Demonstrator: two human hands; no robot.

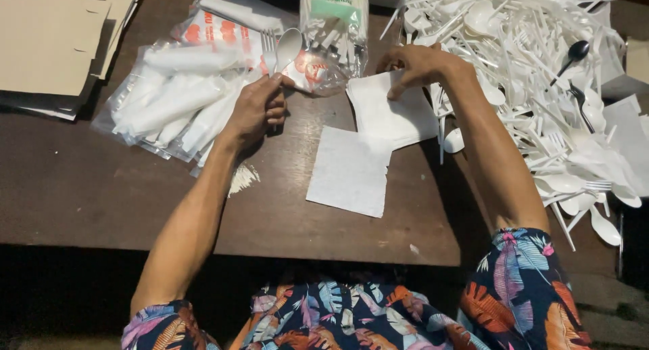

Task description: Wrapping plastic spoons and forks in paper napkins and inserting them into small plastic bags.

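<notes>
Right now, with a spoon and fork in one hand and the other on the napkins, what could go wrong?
1. The left hand pinches the white spoon and fork only by their handles, so either might slip or twist out of line.
2. The right hand presses the napkin stack with its fingers; lifting could drag up several sheets at once.
3. The right forearm lies beside the loose cutlery pile and may knock pieces off the table.

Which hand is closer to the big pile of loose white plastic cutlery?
Right. The right hand rests on white napkins beside the pile of loose white plastic cutlery; the left hand is farther away, holding a spoon and fork.
</notes>
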